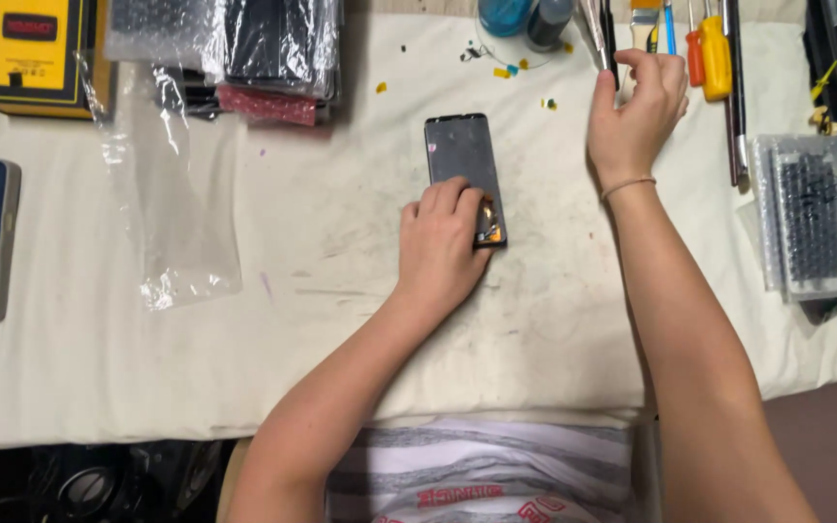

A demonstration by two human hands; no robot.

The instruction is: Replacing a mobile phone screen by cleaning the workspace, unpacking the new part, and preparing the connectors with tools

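The left hand [441, 247] lay flat on the near end of a dark phone panel [462, 155], fingers spread loosely over it and pressing it down rather than gripping it. The panel rested face-down near the middle of the surface [293, 329], a little toward the far edge, with a bit of orange flex showing at the end under the fingers.

The right hand [636, 111] was up at the far edge, half open, its fingers curled around the lower end of a thin tool in the row of tools [661, 29] lined up there. Whether it had a firm hold or was only touching could not be told. Two orange-handled screwdrivers [709, 53] lay just to the right of it, and two small bottles [525, 17] stood to the left, with scraps of coloured tape scattered near them.

It looked like the tool-picking step: the panel was steadied and a tool was being chosen for work on it. The next move would probably call for lifting one slim tool cleanly out of the row without disturbing its neighbours, then bringing its tip to the panel while the left hand kept it from sliding.

A clear plastic bag [176, 203] lay toward the left side, a bubble-wrapped part [811, 218] near the right edge, and a yellow box [31, 53] at the far left corner.
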